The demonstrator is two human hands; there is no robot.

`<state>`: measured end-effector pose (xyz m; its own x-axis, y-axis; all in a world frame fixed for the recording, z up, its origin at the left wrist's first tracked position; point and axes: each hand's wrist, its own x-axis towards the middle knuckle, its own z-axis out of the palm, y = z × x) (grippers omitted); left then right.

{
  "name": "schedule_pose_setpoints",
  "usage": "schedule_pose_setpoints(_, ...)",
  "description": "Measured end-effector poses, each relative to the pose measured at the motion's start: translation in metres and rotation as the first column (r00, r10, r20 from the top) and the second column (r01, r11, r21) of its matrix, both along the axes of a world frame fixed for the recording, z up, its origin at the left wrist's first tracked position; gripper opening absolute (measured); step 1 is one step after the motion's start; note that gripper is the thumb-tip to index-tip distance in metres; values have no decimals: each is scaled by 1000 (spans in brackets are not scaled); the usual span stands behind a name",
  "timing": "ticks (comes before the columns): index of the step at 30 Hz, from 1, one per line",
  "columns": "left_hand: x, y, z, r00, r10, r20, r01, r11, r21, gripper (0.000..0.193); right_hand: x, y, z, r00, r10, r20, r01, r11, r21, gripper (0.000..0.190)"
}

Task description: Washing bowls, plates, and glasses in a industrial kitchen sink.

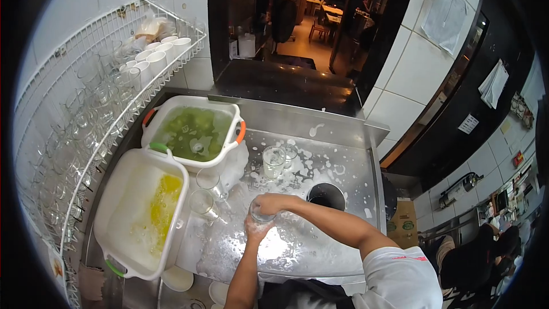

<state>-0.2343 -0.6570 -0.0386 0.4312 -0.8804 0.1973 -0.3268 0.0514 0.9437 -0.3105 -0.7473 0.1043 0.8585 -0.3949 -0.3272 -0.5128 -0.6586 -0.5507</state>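
A drinking glass (260,213) is between my hands over the wet, soapy steel counter (231,244). My left hand (256,228) holds it from below and around its side. My right hand (271,203) reaches over its rim, with the fingers inside; whether they grip anything there is hidden. To the left stand two clear glasses (204,204), close to a white basin (175,240) with yellow, foamy liquid. Farther back, two more glasses (273,162) stand side by side among suds. A second white basin (206,164) holds greenish water with submerged things.
A round dark opening (326,196) lies right of my hands. A white wire rack (107,135) along the left wall holds many glasses and white cups (156,61). A raised steel edge (291,113) bounds the counter's back. A person (472,257) is at the far right.
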Motion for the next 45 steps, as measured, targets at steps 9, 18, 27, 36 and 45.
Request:
schedule_pose_setpoints(9, -20, 3, -5, 989, 90, -113, -96, 994, -44, 74, 42, -35, -86, 763, 158, -627, -134, 987, 87, 32)
schedule_pose_setpoints(18, 4, 14, 73, 994, 13, 111, -14, 1000, 13, 66, -40, 16, 9, 932, -60, 359, 31, 996, 85, 44)
schedule_pose_setpoints(27, -6, 10, 75, 581, -241, -778, 320, 946, -54, 55, -5, 0, 3, 282, -815, 506, 634, 554, 539, 30)
schedule_pose_setpoints(36, 11, -50, 32, 761, 24, -648, -160, 975, -151, 60, -16, 25, -37, 522, -703, 483, 741, 654, 151, 30)
schedule_pose_setpoints(45, 66, -151, 16, 339, -311, -888, 76, 950, -304, 67, 23, -2, -3, 659, -592, 465, 511, 805, 300, 33)
